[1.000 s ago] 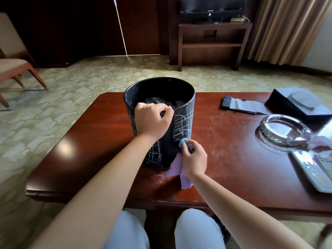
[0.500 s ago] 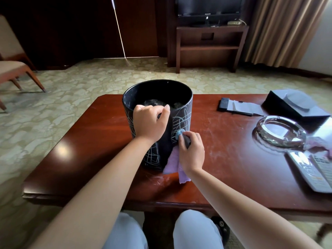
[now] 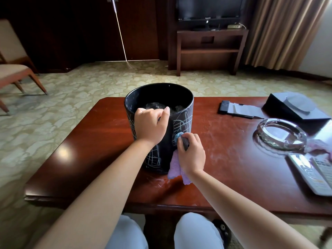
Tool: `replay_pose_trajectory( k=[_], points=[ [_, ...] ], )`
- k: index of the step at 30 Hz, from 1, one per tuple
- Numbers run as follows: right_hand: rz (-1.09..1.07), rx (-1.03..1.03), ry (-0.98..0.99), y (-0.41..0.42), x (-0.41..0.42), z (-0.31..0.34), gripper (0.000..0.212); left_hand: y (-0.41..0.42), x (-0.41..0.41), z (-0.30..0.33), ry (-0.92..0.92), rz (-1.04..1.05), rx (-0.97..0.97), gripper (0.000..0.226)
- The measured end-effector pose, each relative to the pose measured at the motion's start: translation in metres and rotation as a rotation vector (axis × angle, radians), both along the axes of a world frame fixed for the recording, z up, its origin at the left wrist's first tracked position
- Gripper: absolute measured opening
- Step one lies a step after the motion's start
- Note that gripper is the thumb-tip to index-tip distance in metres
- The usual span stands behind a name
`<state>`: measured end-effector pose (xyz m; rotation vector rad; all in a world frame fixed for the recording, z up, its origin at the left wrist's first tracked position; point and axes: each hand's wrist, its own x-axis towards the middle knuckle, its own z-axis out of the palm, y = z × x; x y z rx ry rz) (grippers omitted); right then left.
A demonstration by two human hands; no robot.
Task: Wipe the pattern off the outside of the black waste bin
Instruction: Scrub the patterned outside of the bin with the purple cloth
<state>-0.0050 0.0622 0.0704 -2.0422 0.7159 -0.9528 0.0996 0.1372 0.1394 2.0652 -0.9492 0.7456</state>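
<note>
Head view: scribbled black waste bin (image 3: 181,105), left hand (image 3: 150,125) fingers curled over rim, right hand (image 3: 191,154) fingers apparently pinching cloth (image 3: 175,167).

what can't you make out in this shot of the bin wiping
- Head view: the far side of the black waste bin faces away, so any pattern there is hidden.
- The left hand covers part of the near wall.
- The bin's contents are dark and unclear.
- The remote is cut off by the right edge.

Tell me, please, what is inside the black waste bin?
Inside the black waste bin, crumpled clear plastic shows near the top. The left hand on the rim and the bin's wall hide whatever lies deeper.
</note>
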Motion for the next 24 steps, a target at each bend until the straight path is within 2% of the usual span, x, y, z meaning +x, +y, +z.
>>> replay_pose_trajectory(
  k=[7,12,17,22,24],
  points=[
    [-0.002,-0.052,-0.118,0.004,0.003,0.008,0.01,0.0,-0.002,0.001,0.017,0.001,0.002,0.062],
    [0.039,-0.064,0.056,0.004,-0.005,-0.012,0.01,0.001,-0.002,0.002,0.012,0.0,0.002,0.063],
    [0.024,-0.067,-0.038,0.004,-0.001,-0.003,0.011,0.001,-0.003,0.001,0.014,0.0,0.002,0.062],
    [0.037,-0.025,0.125,0.005,-0.007,-0.024,0.01,0.002,-0.005,0.003,0.016,-0.012,-0.003,0.054],
    [0.02,-0.01,0.118,0.006,-0.008,-0.028,0.01,0.002,-0.005,0.003,0.022,-0.019,-0.007,0.053]
  ],
)
